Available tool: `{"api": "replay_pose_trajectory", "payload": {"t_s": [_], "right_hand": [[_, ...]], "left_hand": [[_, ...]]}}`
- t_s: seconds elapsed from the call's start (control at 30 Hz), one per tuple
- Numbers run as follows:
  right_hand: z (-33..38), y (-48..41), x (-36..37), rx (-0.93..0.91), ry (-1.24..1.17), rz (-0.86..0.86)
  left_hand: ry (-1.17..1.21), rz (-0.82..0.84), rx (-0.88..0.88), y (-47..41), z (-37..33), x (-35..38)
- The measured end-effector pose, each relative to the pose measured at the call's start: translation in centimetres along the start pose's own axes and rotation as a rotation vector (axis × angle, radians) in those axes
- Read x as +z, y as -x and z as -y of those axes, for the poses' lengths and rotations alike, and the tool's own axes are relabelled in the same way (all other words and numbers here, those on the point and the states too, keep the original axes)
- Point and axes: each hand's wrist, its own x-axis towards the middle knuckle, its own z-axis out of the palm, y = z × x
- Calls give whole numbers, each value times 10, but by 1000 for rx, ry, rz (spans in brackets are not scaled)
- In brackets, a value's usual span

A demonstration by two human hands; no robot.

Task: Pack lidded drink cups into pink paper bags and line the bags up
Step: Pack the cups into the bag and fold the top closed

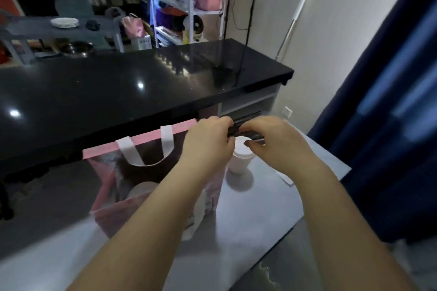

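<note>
— Where is the cup sitting?

— The cup (240, 159) is standing upright on the grey table (272, 208), just beside the right wall of the bag (111, 205) and directly under both hands.

— What are the hands doing?

— The left hand (208, 143) is stretching across the right end of the bag's mouth. The right hand (276, 146) is facing it from the other side, and the two are meeting above the cup's top. The fingers of both are curling inward and pinching a dark lid (238, 130) by its opposite edges.

— Is the lid sitting on the cup?

— It is hanging just over the white rim, tilting a little. The blur is keeping me from telling whether it is touching. The right thumb is lying over the near side of the cup's mouth, and the left fingertips are sitting at its left edge.

— And the bag?

— It is standing open on the table, pink rim up, right in front of the black counter (118, 92). Its white handles (132, 156) are drooping into the opening. A second cup (142, 190), pale, is showing deep inside, well left of the hands.

— Is anything touching the bag?

— The left forearm is crossing over its right side, but I can't tell whether it is brushing the paper.

— Anything else nearby?

— A white strip (286, 179) is lying on the table under the right wrist.
</note>
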Motion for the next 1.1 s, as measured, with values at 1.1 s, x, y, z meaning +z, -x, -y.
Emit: {"api": "replay_pose_trajectory", "payload": {"t_s": [1.1], "right_hand": [[-336,-71,129,18,-276,420]], "left_hand": [[-132,273,-523,-154,-88,296]]}}
